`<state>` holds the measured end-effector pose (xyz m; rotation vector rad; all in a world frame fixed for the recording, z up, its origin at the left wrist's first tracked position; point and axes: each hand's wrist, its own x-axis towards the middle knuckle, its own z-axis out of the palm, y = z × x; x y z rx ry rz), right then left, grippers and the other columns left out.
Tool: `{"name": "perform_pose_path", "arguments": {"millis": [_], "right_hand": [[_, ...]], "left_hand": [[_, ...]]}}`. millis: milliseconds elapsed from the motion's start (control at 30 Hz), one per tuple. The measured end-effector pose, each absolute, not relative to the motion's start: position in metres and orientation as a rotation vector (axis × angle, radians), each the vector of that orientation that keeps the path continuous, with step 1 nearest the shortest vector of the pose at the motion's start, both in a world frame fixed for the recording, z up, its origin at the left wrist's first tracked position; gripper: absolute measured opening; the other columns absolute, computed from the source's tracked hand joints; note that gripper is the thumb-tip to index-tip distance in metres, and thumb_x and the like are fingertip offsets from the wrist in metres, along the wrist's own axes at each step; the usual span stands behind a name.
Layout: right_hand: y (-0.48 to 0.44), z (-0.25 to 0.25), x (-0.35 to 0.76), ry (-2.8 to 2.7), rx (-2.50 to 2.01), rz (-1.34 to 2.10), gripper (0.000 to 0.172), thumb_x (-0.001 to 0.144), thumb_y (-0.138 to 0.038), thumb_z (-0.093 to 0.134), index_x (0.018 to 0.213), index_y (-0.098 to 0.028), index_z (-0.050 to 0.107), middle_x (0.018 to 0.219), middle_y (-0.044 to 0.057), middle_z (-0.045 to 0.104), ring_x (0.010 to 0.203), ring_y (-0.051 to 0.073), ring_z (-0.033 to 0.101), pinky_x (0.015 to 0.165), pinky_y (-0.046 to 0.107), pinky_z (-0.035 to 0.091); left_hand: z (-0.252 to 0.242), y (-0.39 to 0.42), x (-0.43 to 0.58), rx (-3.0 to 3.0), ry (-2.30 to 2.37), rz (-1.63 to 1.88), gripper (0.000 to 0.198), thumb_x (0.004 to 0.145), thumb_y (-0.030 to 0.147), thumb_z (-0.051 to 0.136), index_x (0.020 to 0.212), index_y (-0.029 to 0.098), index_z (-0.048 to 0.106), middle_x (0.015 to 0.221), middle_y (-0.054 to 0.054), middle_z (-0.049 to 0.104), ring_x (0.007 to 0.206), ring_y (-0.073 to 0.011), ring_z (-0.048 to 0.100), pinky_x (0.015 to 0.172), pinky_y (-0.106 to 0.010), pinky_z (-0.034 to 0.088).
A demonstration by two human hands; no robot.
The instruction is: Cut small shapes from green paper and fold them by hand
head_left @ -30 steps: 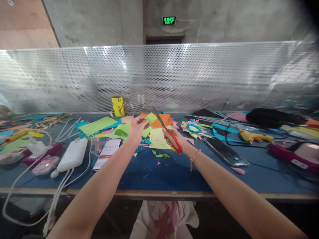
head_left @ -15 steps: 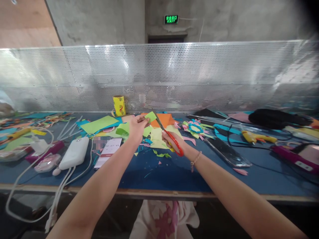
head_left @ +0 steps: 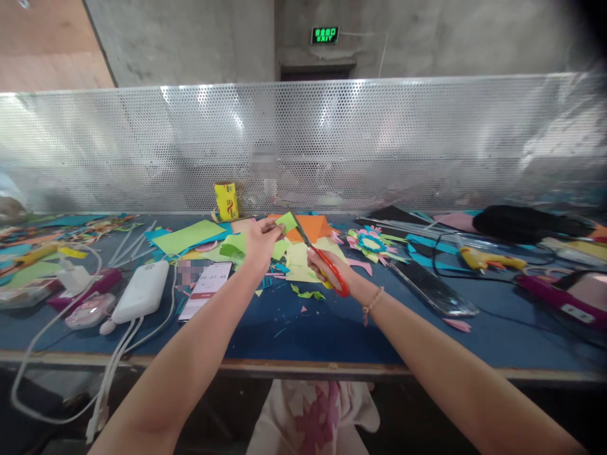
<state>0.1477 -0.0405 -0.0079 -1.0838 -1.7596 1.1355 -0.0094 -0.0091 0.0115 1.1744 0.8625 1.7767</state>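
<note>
Between the thumb and fingers of my left hand (head_left: 263, 239) is a small piece of light green paper (head_left: 287, 222), raised above the table. My right hand (head_left: 327, 262) is closed round the red and yellow handles of a pair of scissors (head_left: 337, 278). The blades point up and away, touching or very near the green paper's right edge; whether they are parted I cannot tell. Below the hands lie a pale yellow sheet (head_left: 303, 262), an orange sheet (head_left: 313, 227) and a curled green scrap (head_left: 308, 292). A layered paper flower (head_left: 372, 243) rests to the right.
On the left are a phone with a timer (head_left: 207, 291), a white power bank (head_left: 142, 291) and trailing cables. A dark phone (head_left: 434, 291) and a yellow glue gun (head_left: 490, 260) lie right. A perforated metal screen (head_left: 303, 145) stands along the back.
Both hands, the green paper and the scissors stay almost in place. The camera view has shifted very slightly, and the phone's timer has gone up.
</note>
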Motion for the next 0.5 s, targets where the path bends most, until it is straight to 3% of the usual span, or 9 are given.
{"name": "perform_pose_path", "arguments": {"millis": [500], "right_hand": [[-0.0436,-0.0018,0.1439,-1.640,-1.162,1.223,0.046,0.070,-0.062,0.044,0.057,-0.019,0.036,0.045,-0.006,0.033,0.032,0.005,0.029,0.030,0.021,0.026]], "left_hand": [[0.0097,-0.0067,-0.0111,1.214,0.880,1.772,0.023,0.057,0.021,0.066,0.078,0.011,0.063,0.067,-0.003,0.062,0.063,-0.0114,0.059,0.069,-0.029,0.049]]}}
